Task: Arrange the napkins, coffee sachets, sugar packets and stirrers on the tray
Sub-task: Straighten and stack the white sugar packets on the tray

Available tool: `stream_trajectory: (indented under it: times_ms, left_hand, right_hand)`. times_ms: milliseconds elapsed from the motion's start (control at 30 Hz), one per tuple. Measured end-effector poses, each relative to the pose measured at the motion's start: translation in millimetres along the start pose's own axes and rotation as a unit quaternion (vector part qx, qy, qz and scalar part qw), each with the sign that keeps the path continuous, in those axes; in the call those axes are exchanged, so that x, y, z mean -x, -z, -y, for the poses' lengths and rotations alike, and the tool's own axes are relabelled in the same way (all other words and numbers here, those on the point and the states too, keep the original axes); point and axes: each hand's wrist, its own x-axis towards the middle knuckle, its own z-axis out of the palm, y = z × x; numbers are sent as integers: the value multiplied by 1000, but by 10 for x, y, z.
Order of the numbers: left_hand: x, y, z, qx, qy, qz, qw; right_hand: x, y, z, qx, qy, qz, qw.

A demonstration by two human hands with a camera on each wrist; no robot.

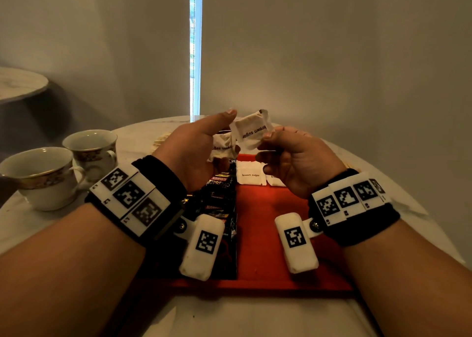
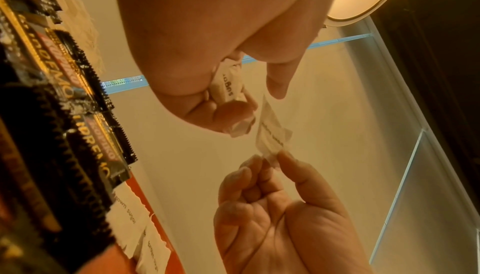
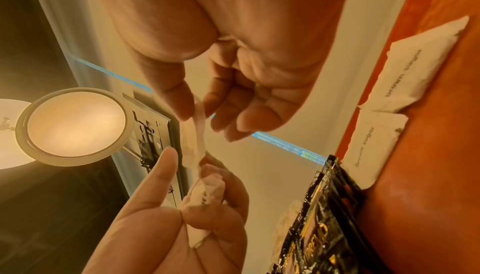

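Above the far end of the red tray, my right hand pinches one white brown-sugar packet by its corner between thumb and forefinger. My left hand sits just left of it, fingers curled round a crumpled bunch of sugar packets, thumb stretched out and off the pinched packet. The left wrist view shows that bunch and the pinched packet apart. Two sugar packets lie flat on the tray's far side. Black coffee sachets overlap in a row along its left side.
Two gold-trimmed teacups stand on the round marble table left of the tray. A pale napkin stack lies beyond my left hand. The tray's right half is bare red. A wall stands close behind the table.
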Motion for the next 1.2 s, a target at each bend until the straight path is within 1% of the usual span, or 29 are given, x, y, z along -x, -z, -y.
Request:
stream_trajectory:
  times_ms: [133,300,433,500,600,700,767,867,1067,1200]
  left_hand:
    - [15,-1,-12,2,10,-8,1000]
    - [22,-7,-6,-13,4,7,1000]
    - [46,18,2,-84,-12,56,995]
    - [52,28,9,-118,-17,68,991]
    - [41,19,13,-113,-20,59,992]
    - [41,12,5,-83,-25,46,995]
    - [24,21,4,-78,-31,42,996]
    - [18,27,5,-72,-28,41,996]
    - [27,11,11,-102,-35,32,994]
    - [50,-9,0,-95,-42,39,994]
  right_hand:
    - [-14,-9,-14,-22,4,-15,1000]
    - [-13,-22,-15,-42,5,4,999]
    - [-4,-50,-30,-55,13,23,998]
    - [-2,-53,-26,-61,20,37,997]
    - [-3,-49,-23,-66,25,47,996]
    - [-7,-52,-33,-43,28,23,998]
    - [-16,-60,-53,-9,28,0,1000]
    - [-22,-56,-68,10,30,-20,999]
    - [-15,-41,-67,31,30,-15,999]
    - [-17,-72,-77,25,35,-17,999]
